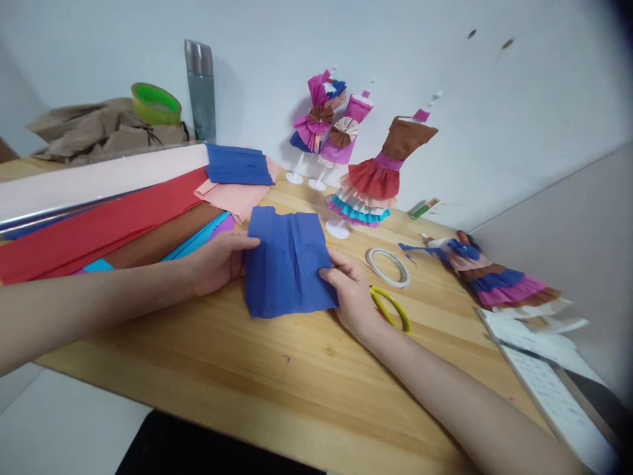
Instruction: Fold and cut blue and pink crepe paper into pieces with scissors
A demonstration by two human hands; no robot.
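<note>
A blue piece of crepe paper [289, 264], roughly square and lightly creased, is held up above the wooden table. My left hand [222, 260] pinches its left edge, thumb in front and the other fingers mostly behind. On the right edge, my right hand [350, 290] grips it the same way. Yellow-handled scissors [395, 307] lie beside my right wrist, partly hidden by it. Just beyond them is a roll of white tape [388, 267]. Behind the held sheet, another folded blue piece [238, 165] rests on pink paper [242, 198].
Long strips of folded crepe paper, including red [113, 218], cover the table's left side. Small dress forms in paper dresses, one brown and red [388, 165], stand by the wall. A bottle [200, 92] and green tape roll [157, 105] are back left; a keyboard [534, 376] lies right.
</note>
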